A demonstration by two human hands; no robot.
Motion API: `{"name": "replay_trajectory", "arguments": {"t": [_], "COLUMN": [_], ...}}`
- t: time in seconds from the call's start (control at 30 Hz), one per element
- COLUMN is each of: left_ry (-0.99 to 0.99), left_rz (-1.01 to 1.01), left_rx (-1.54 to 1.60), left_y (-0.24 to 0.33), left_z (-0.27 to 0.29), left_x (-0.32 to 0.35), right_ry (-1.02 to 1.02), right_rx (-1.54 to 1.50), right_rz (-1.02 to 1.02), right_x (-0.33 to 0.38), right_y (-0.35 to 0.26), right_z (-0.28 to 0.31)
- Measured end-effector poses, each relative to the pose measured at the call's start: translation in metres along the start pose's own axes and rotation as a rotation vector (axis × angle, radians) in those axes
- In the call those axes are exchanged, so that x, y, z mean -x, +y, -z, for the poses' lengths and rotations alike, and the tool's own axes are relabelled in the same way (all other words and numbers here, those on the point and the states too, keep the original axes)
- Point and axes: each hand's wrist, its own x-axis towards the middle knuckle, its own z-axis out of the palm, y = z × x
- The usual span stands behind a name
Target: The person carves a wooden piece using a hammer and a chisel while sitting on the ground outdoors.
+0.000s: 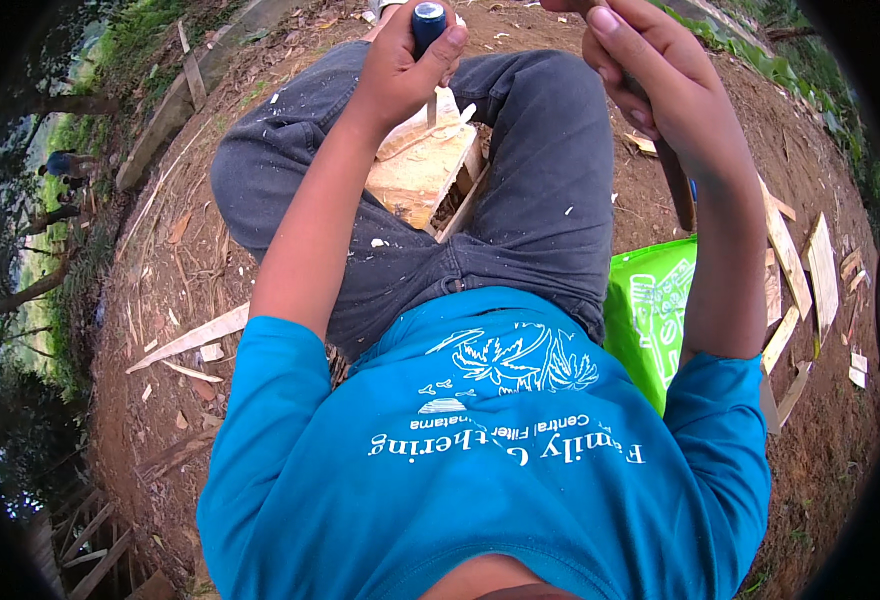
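Wrapped round the dark blue handle of a chisel [429, 30] is my left hand [397, 75], closed, at the top middle. The chisel stands nearly upright, and its blade meets a pale block of wood [415, 170] between my legs. A curled shaving lies on the block near the blade. My right hand [660, 65], raised at the upper right, is closed on a tool with a brown wooden handle [675, 185]. That handle slants down past my wrist; the tool's other end is cut off by the top edge, so its kind is not clear.
A bright green bag [650, 320] lies beside my right hip. Offcuts of wood [785, 260] are scattered on the brown soil to the right, with a long pale splinter [195, 337] at the left. Another person [65, 165] is far off at the left, near trees.
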Motion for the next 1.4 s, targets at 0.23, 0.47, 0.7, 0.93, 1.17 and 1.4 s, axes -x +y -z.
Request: {"name": "replay_trajectory", "arguments": {"t": [0.23, 0.47, 0.7, 0.93, 1.17, 1.4], "left_ry": [-0.023, 0.030, 0.020, 0.088, 0.110, 0.075], "left_rz": [-0.026, -0.019, 0.019, -0.016, -0.047, -0.081], "left_rx": [0.008, 0.013, -0.102, 0.031, -0.006, -0.107], "left_y": [0.000, -0.010, -0.014, -0.023, -0.009, -0.001], "left_z": [-0.001, 0.007, 0.007, 0.009, 0.000, -0.007], "left_x": [-0.001, 0.002, -0.005, -0.004, -0.007, -0.007], "right_ry": [0.049, 0.035, 0.020, -0.069, -0.016, 0.048], "right_rx": [0.041, 0.443, 0.433, 0.456, 0.119, 0.097], "right_rz": [0.431, 0.490, 0.411, 0.312, 0.111, 0.316], "right_x": [-0.025, -0.040, -0.053, -0.054, -0.033, -0.032], "right_y": [0.004, -0.005, 0.005, 0.036, 0.024, 0.021], "right_z": [-0.012, -0.017, -0.023, -0.013, -0.012, -0.019]}}
